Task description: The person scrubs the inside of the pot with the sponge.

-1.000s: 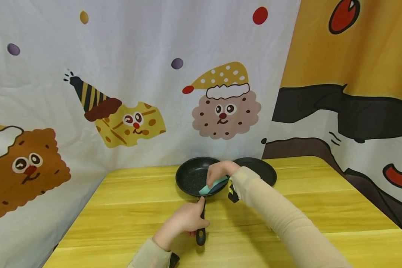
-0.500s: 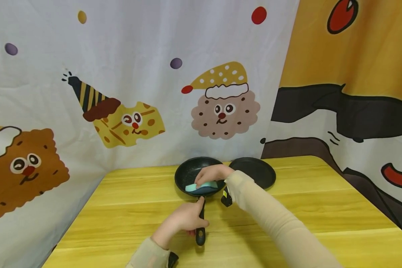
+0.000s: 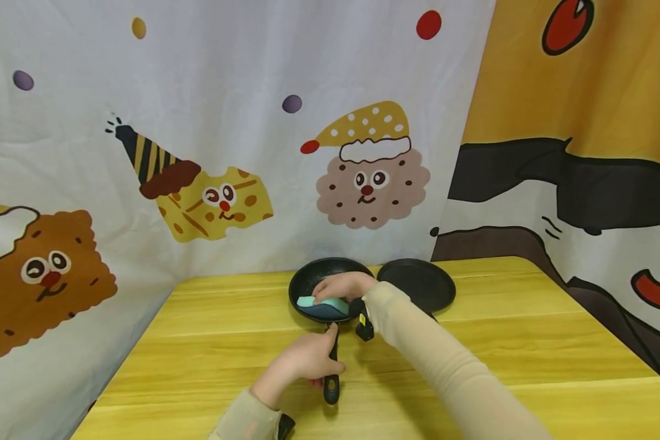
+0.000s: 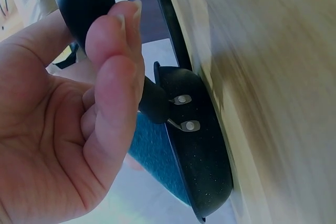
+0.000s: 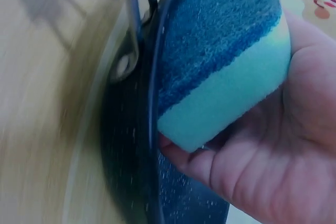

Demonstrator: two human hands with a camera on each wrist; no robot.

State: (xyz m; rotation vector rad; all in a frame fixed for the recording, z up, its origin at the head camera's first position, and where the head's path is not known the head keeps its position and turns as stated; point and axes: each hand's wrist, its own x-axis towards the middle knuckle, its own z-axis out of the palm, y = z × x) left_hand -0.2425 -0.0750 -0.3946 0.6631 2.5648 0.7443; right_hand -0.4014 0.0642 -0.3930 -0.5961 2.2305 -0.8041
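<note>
A black speckled frying pan (image 3: 315,275) stands at the back of the table, its handle (image 3: 332,386) pointing toward me. My left hand (image 3: 308,357) grips that handle, the thumb stretched along it toward the rim. In the left wrist view the fingers (image 4: 113,98) curl round the handle near two rivets. My right hand (image 3: 342,286) holds a sponge (image 3: 323,307) inside the near part of the pan. The right wrist view shows the sponge (image 5: 226,61) with a pale turquoise body and a dark blue scouring layer, tilted against the pan's rim (image 5: 153,103).
A second flat black pan (image 3: 420,282) lies to the right of the frying pan, partly behind the right sleeve (image 3: 434,354). Both rest on a yellow wood-grain table (image 3: 209,342). A curtain (image 3: 225,91) printed with cartoon figures hangs directly behind the table's far edge.
My right hand has swept the sponge from the pan's right side leftward along the near side. The left hand keeps its hold on the handle, and the pan stays in place.
</note>
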